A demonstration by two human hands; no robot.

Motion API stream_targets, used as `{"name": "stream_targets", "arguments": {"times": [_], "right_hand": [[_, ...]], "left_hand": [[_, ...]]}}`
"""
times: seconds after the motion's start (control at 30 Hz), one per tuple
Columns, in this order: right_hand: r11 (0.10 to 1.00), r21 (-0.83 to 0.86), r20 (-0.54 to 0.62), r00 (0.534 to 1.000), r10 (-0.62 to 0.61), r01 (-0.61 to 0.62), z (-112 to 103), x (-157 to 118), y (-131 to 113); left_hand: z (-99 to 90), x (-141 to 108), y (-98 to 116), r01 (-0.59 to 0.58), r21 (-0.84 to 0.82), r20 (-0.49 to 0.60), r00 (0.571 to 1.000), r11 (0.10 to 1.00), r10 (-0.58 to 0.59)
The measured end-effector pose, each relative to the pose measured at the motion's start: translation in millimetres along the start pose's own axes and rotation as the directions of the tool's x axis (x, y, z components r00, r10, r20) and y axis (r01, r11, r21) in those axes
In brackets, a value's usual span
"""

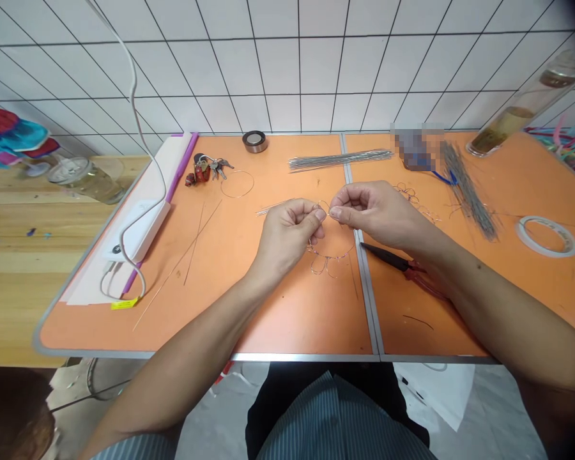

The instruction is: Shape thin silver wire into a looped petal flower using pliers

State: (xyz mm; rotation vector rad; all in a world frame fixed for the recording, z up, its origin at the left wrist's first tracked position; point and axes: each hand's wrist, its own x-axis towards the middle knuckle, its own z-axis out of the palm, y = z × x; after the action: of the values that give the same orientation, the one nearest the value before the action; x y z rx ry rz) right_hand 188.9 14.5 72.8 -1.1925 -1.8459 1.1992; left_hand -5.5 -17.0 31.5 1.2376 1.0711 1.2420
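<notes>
An orange folding table (292, 322) fills the workspace beneath a white tiled wall (278, 64), its metal seam (367, 294) running just right of a person's two bare hands. The left hand (287, 233) and right hand (381, 207) meet above the middle of the table, nearly touching, each closed in a fingertip pinch on a looped wire piece (335, 257). Its curved, petal-like lower part hangs below the fingers; a small arc shows between the fingertips.

At the back lies a bundle of straight wires (340, 160), with a darker bundle (469, 191) to the right. A red-handled tool (388, 257) rests partly beneath the right forearm, its dark tip toward the seam. A white tape ring (551, 252) lies farther right, while a dark tape roll (255, 149) and a set of keys (218, 167) sit toward the back left.

The work in hand appears to be fine fingertip shaping or joining of the wire, though the exact contact is too small to read. Such a move calls for one pinch to steady the piece while the other guides the thin strand, without flattening the hanging loops. Neither hand is on the tool.
</notes>
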Motion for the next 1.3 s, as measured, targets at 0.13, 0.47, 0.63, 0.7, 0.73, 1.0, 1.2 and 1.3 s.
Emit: {"name": "stream_targets", "arguments": {"times": [0.13, 0.47, 0.63, 0.7, 0.73, 1.0, 1.2, 1.3], "right_hand": [[1.000, -0.008, -0.020, 1.000, -0.016, 0.016, -0.7, -0.3, -1.1], [1.000, 0.019, 0.003, 1.000, 0.010, -0.010, -1.1, -0.2, -2.0], [0.999, 0.032, 0.035, 0.999, 0.019, -0.020, -2.1, 0.6, -0.3], [0.998, 0.046, 0.054, 0.998, 0.029, -0.032, -2.2, 1.0, 1.0], [0.998, 0.051, 0.062, 0.997, 0.036, -0.039, -2.2, 1.0, 1.4], [1.000, 0.015, 0.046, 0.999, -0.004, 0.003, -0.6, -0.8, 0.1], [0.998, -0.034, 0.009, 0.998, -0.060, 0.060, 2.5, 0.7, 2.7], [0.999, -0.032, 0.001, 0.999, -0.043, 0.043, 4.0, 1.0, 2.6]], "left_hand": [[0.0, -0.3, -1.3, -0.008, -0.008, -0.003, 1.000, 1.000, 0.008], [0.6, 0.3, -1.1, 0.048, -0.089, -0.027, 0.998, 0.995, -0.050], [-1.2, 1.5, 0.2, 0.021, -0.088, 0.039, 0.999, 0.996, -0.018], [-1.7, 1.9, -0.2, 0.019, -0.094, 0.066, 0.998, 0.995, -0.013], [-1.7, 2.0, -0.5, 0.022, -0.099, 0.075, 0.997, 0.995, -0.015], [-0.3, 1.3, 0.4, 0.057, -0.116, 0.082, 0.995, 0.992, -0.048], [-0.2, 0.9, 3.6, 0.109, -0.139, 0.090, 0.991, 0.984, -0.097], [0.0, 1.2, 3.5, 0.109, -0.137, 0.077, 0.992, 0.985, -0.099]]}}
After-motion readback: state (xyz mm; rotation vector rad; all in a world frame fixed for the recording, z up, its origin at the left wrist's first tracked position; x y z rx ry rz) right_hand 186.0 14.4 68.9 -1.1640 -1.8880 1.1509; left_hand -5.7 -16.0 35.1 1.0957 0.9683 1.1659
